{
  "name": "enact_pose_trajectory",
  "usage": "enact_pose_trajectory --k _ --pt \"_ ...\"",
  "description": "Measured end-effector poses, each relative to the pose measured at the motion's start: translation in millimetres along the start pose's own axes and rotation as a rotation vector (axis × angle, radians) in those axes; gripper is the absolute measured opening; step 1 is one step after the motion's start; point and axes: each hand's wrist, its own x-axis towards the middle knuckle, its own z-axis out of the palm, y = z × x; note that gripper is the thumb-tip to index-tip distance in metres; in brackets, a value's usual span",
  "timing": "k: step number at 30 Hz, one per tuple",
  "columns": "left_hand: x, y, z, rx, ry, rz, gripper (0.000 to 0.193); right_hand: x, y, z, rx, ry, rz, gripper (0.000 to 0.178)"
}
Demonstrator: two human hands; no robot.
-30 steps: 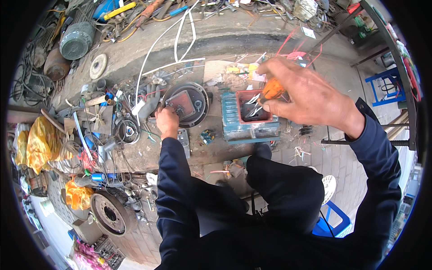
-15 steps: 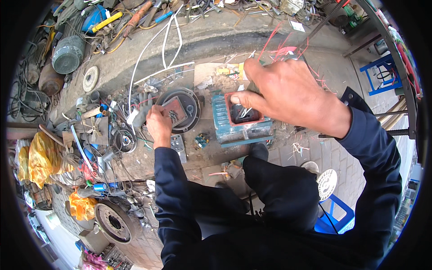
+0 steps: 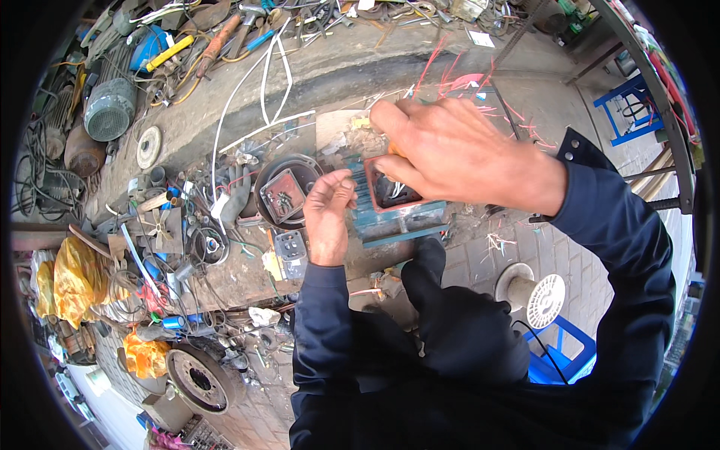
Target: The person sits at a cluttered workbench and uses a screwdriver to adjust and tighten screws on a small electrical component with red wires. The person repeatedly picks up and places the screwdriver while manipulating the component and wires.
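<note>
A teal electric motor (image 3: 405, 227) stands in front of me, its red-rimmed terminal box (image 3: 397, 206) facing up with white wires inside. Over this box my right hand (image 3: 469, 154) is closed around a tool with an orange-yellow handle (image 3: 399, 147); most of the tool is hidden. My left hand (image 3: 328, 217) is beside the motor's left side, thumb and fingers pinched together. Whatever small thing they hold is too small to make out. Left of that hand, a dark round metal cover (image 3: 262, 174) holds a square red lid (image 3: 276, 184) with small screws (image 3: 285, 201) in it.
A grey plate with holes (image 3: 289, 246) lies near my left wrist. Loose wires, a grey glove (image 3: 238, 196) and parts crowd the left. White strips (image 3: 264, 86) and red wires (image 3: 431, 67) lie beyond the motor. A white spool (image 3: 541, 300) and blue stool (image 3: 562, 352) stand at right.
My left hand has moved right, from the red lid in the round cover to the motor's side, fingers now pinched. My right hand stays over the terminal box, and the orange-yellow handle now shows.
</note>
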Motion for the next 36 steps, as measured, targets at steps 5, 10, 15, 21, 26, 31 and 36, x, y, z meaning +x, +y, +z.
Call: enact_pose_trajectory --k 5,10,15,21,26,31,36 --pt "0.9 -3.0 8.7 -0.047 -0.082 -0.040 0.011 0.2 3.1 4.0 0.026 -0.107 0.030 0.037" --pt "-2.3 -0.4 9.3 -0.037 -0.130 -0.044 0.009 3.7 0.1 2.3 -0.057 -0.025 0.066 0.033" --pt "0.5 2.0 10.8 -0.062 -0.161 -0.036 0.010 1.1 10.3 -2.8 0.085 -0.002 -0.059 0.032" --pt "-4.1 4.4 10.9 -0.027 -0.160 -0.072 0.012 -1.7 14.3 -3.6 -0.021 -0.166 0.097 0.035" --pt "-9.1 5.1 9.4 -0.022 -0.156 -0.102 0.014 1.0 10.5 -1.7 0.112 0.041 -0.025 0.037" --pt "-8.2 6.3 6.7 -0.027 -0.130 -0.131 0.016 1.2 9.6 -7.8 0.013 -0.367 0.196 0.034" --pt "-7.3 5.0 2.3 0.017 -0.112 -0.159 0.028 11.3 4.2 -6.6 0.074 -0.087 -0.027 0.027"
